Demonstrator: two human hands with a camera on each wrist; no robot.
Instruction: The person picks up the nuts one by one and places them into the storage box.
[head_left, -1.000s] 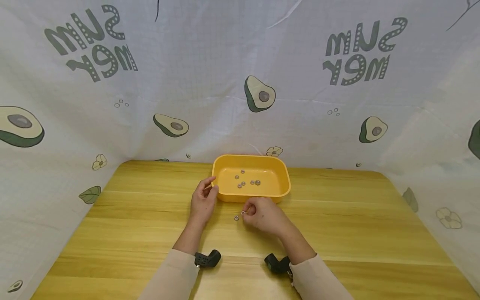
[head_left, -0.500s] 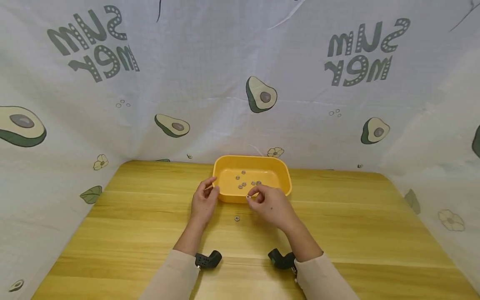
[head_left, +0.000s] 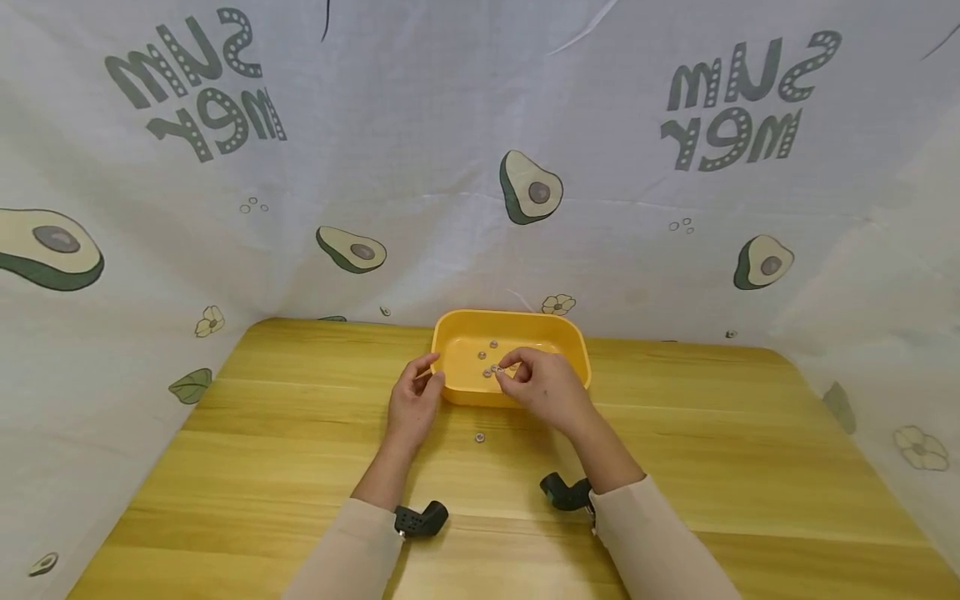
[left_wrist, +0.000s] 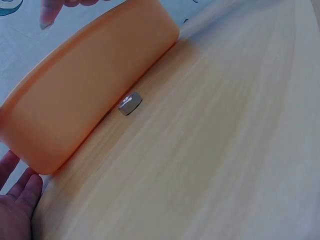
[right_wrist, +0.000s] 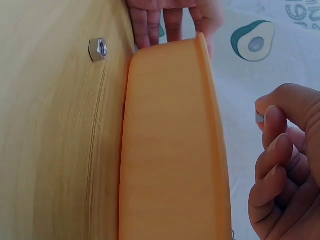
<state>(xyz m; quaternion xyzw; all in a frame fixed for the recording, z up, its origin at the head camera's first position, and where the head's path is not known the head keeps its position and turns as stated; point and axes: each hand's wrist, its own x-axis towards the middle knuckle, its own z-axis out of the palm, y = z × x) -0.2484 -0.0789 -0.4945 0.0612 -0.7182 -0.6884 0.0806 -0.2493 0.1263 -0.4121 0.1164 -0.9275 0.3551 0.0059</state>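
My right hand is over the front rim of a yellow plastic bin. Between its thumb and index finger it pinches a small metal hex nut, only partly showing in the right wrist view. Several loose nuts lie on the bin's floor, some hidden behind that hand. My left hand rests against the bin's left end, its fingers fairly straight and touching the wall. One more hex nut lies on the table just in front of the bin.
The wooden table reaches back to a hanging white cloth printed with avocados, close behind the bin. A black wrist camera sits on the left wrist, another on the right.
From the table in front of the bin, my right hand has lifted a nut and carried it up and over the front rim. The left hand stays at the bin's left end.
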